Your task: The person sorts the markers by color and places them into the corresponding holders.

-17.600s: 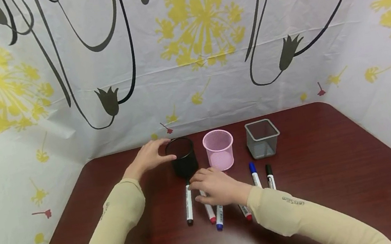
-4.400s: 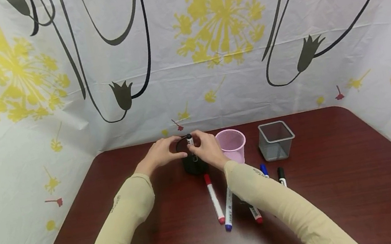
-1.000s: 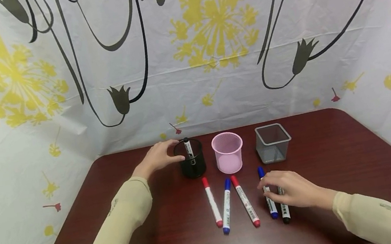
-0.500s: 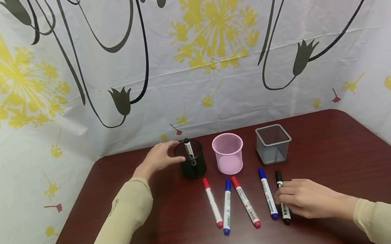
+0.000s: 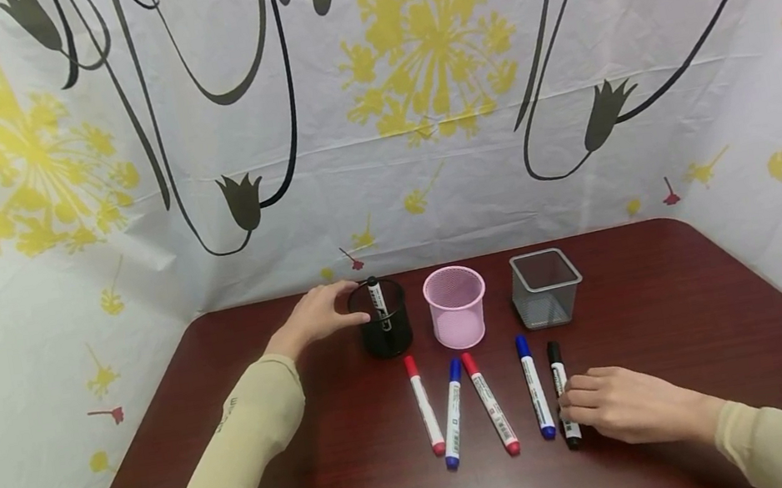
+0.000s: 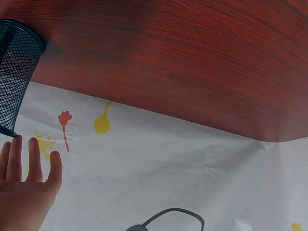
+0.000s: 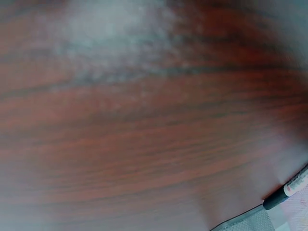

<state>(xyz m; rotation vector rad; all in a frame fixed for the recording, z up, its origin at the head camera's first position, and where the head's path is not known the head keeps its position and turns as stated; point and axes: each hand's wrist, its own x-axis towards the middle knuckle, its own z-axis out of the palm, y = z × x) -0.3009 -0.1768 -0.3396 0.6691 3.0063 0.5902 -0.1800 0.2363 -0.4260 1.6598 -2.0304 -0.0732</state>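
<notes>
My left hand (image 5: 321, 311) rests at the left side of the black mesh pen cup (image 5: 388, 337), thumb in front and fingers at its rim. In the left wrist view its fingers (image 6: 34, 161) look straight, with tips right at the mesh cup (image 6: 18, 72). A black-capped marker (image 5: 378, 301) stands upright inside that cup. At the right, my right hand (image 5: 623, 403) pinches the lower barrel of another black marker (image 5: 559, 375) lying on the table. The black marker's cap (image 7: 275, 198) shows at the corner of the right wrist view.
A pink mesh cup (image 5: 459, 322) and a square grey mesh cup (image 5: 546, 305) stand in line with the black one. Between the hands lie a red marker (image 5: 426, 407), a blue marker (image 5: 454, 416), a second red marker (image 5: 492, 406) and a second blue marker (image 5: 536, 391).
A black marker went from the table into the black cup. My right hand then moved right, past the blue marker, and its fingers closed down at the other black marker. The left hand stayed.
</notes>
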